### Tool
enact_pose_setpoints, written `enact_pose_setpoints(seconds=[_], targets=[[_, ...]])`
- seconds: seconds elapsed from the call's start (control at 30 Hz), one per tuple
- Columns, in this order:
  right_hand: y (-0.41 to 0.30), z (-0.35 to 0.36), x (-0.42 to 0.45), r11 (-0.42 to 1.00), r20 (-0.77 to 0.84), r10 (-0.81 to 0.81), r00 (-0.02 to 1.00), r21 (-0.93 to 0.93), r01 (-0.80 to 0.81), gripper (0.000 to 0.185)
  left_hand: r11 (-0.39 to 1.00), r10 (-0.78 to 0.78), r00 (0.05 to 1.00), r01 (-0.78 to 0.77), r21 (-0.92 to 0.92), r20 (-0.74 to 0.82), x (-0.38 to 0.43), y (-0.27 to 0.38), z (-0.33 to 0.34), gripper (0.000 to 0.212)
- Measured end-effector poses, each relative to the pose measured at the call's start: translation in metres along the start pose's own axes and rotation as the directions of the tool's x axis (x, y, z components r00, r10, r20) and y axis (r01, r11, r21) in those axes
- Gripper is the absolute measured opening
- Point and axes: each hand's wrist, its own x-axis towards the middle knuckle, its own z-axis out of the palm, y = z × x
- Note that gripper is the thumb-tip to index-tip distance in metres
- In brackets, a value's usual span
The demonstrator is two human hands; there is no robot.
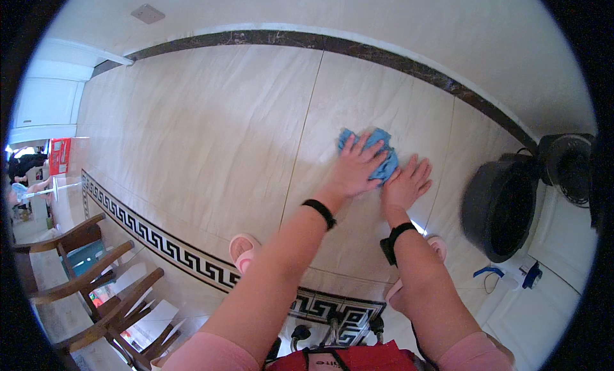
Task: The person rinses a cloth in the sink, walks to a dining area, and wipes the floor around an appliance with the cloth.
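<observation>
My left hand (356, 165) lies palm down on a crumpled blue cloth (383, 167), its fingers spread across the cloth and pressing it against the glossy beige tiled floor (230, 140). Just right of it, my right hand (407, 183) rests with fingers apart on the tile, its thumb side beside the cloth's lower edge; whether the thumb touches the cloth is hard to tell. A black band circles each wrist.
A dark marble skirting (364, 51) runs along the wall. At right stand a black bucket-like container (499, 208) and a dark round fan-like object (568, 164). Wooden chairs (110, 318) are at lower left, a red box (60, 156) at far left. My feet in pink sandals flank my arms.
</observation>
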Motion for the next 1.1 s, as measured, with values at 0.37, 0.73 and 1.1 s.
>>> enact_pose_setpoints(seconds=[0.37, 0.73, 1.1], targets=[[0.010, 0.006, 0.008, 1.000, -0.023, 0.027, 0.999, 0.012, -0.027, 0.058, 0.139, -0.946, 0.198, 0.963, 0.232, -0.256, -0.199, -0.130, -0.111, 0.089], [0.056, -0.018, 0.003, 0.976, 0.304, -0.209, 0.930, 0.124, 0.179, 0.077, 0.932, -0.352, 0.886, 0.361, 0.029, 0.303, -0.091, 0.165, 0.008, 0.111], [0.149, -0.100, -0.100, 0.954, 0.711, -0.247, 0.658, 0.060, 0.294, 0.143, 0.262, -0.949, 0.253, 0.965, 0.021, 0.189, -0.183, 0.044, -0.095, 0.128]])
